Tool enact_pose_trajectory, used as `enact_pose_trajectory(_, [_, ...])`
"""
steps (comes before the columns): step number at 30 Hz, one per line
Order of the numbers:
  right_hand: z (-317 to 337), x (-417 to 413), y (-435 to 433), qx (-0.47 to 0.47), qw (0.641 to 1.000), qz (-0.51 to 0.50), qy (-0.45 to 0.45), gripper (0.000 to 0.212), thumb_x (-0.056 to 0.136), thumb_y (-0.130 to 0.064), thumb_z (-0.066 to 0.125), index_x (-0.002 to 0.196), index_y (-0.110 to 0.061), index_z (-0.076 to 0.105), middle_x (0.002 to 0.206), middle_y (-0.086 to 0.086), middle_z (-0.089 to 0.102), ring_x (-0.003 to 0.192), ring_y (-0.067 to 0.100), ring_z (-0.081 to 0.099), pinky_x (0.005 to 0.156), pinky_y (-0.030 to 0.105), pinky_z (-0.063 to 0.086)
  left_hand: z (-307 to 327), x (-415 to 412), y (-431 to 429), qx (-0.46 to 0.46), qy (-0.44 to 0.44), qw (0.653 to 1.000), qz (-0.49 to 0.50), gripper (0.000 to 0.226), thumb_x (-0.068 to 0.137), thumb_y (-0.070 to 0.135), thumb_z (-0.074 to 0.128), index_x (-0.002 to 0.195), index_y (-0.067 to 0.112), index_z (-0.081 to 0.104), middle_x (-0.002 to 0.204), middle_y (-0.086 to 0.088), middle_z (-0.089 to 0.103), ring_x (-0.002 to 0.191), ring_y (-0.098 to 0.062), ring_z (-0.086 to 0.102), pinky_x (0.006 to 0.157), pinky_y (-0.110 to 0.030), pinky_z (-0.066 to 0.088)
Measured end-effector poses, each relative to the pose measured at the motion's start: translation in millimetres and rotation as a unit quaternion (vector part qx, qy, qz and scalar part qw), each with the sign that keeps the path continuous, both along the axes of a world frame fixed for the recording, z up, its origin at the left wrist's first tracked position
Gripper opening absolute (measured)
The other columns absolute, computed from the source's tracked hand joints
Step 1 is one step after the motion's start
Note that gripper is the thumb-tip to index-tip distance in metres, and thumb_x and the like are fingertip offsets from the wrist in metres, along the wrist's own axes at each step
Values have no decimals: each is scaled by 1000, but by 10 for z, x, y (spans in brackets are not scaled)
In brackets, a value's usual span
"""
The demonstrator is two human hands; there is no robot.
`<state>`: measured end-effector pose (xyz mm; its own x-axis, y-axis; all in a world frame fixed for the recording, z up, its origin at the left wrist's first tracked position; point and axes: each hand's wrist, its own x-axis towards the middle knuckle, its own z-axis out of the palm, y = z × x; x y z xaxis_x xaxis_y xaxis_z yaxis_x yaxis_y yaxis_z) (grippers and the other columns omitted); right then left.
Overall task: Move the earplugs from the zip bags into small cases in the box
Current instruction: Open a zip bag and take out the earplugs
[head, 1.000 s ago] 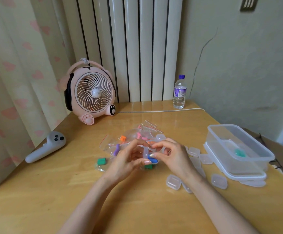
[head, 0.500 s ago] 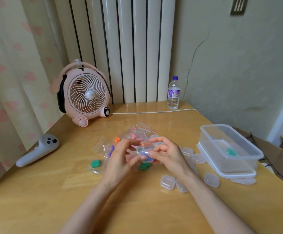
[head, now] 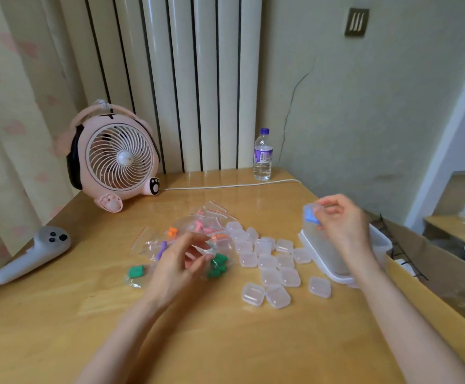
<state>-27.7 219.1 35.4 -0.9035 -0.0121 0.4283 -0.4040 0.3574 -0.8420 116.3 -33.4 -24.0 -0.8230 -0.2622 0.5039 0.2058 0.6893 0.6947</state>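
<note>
My right hand (head: 342,220) pinches a small clear case holding a blue earplug (head: 310,214) above the clear plastic box (head: 324,253) at the right; the hand hides most of the box. My left hand (head: 178,264) is over the pile of zip bags (head: 198,225), its fingertips pinching a clear bag. The bags hold orange (head: 172,231), pink, purple (head: 162,249) and green earplugs (head: 217,266). One more bag of green earplugs (head: 136,271) lies to the left. Several empty small cases (head: 267,261) are spread between the bags and the box.
A pink desk fan (head: 117,159) stands at the back left, its white cable (head: 225,186) running to the right. A water bottle (head: 263,155) stands at the back. A grey controller (head: 31,253) lies at the left. A cardboard carton (head: 433,273) is beside the table's right edge.
My right hand has carried the case with the blue earplug from the middle of the table to above the box. My left hand stays at the bags. The camera has turned right.
</note>
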Motion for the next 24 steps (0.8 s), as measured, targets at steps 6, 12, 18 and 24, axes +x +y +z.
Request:
enact_pose_trajectory(6, [90, -236, 345, 166, 979, -102, 59, 13, 79, -19, 69, 92, -15, 69, 92, 15, 68, 92, 35, 60, 81, 37, 44, -4, 5, -206, -36, 15, 992, 121, 25, 76, 30, 69, 96, 19, 60, 89, 11, 60, 79, -9, 54, 72, -24, 44])
enact_pose_trajectory(12, [87, 117, -61, 126, 985, 18, 117, 10, 82, -10, 66, 83, -18, 69, 80, -2, 63, 66, 11, 56, 63, 20, 33, -93, 43, -350, -151, -185, 965, 112, 95, 39, 84, 45, 111, 23, 56, 103, 10, 44, 103, -17, 40, 90, -33, 35])
enact_pose_trajectory(18, [-89, 427, -509, 135, 974, 161, 79, 16, 83, -9, 66, 81, -24, 71, 69, -20, 62, 66, -6, 54, 60, 6, 39, -120, 23, -318, -20, -134, 983, 121, 18, 83, 32, 68, 79, 19, 57, 65, 13, 71, 68, -6, 67, 68, -33, 54])
enact_pose_trajectory(24, [-145, 627, -684, 172, 939, 271, 121, 42, 77, -12, 68, 113, -33, 62, 110, -17, 59, 95, -1, 52, 82, 9, 37, 195, 1, -70, -65, -49, 991, 105, 7, 86, 21, 65, 81, 19, 61, 74, 7, 69, 70, -13, 64, 65, -27, 48])
